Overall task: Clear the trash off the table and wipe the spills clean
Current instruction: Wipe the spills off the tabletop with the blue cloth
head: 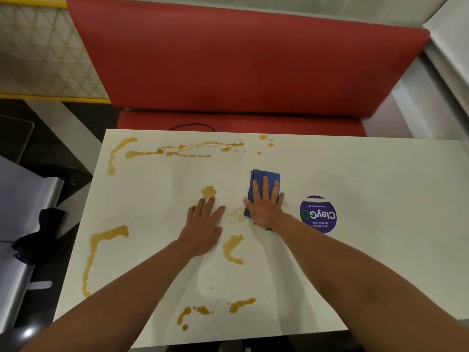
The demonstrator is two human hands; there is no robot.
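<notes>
While my right hand (265, 208) lies flat on the blue cloth (264, 180), fingers straight and a little spread, it presses the cloth onto the white surface (368, 250) near the middle. The cloth is folded, and its far end shows beyond my fingertips. My left hand (204, 228) rests palm down on the bare surface just left of the right one, fingers straight and holding nothing.

Amber spills mark much of the surface. One small puddle (208, 191) sits just beyond my left fingertips. A faint smear (237, 214) lies between my two hands, touching the cloth's left edge. A hooked streak (232, 248) lies near my left wrist, on its right. A long streak (95, 252) runs down the left edge, and another (115, 153) curls at the far left corner. A broken line of splashes (185, 149) crosses the far edge, with a few drops (265, 139) further right. More blotches (241, 304) lie at the near edge between my forearms.

A round purple sticker (318, 215) is stuck to the surface just right of my right hand. Beyond the far edge stands a red bench (241, 67).
</notes>
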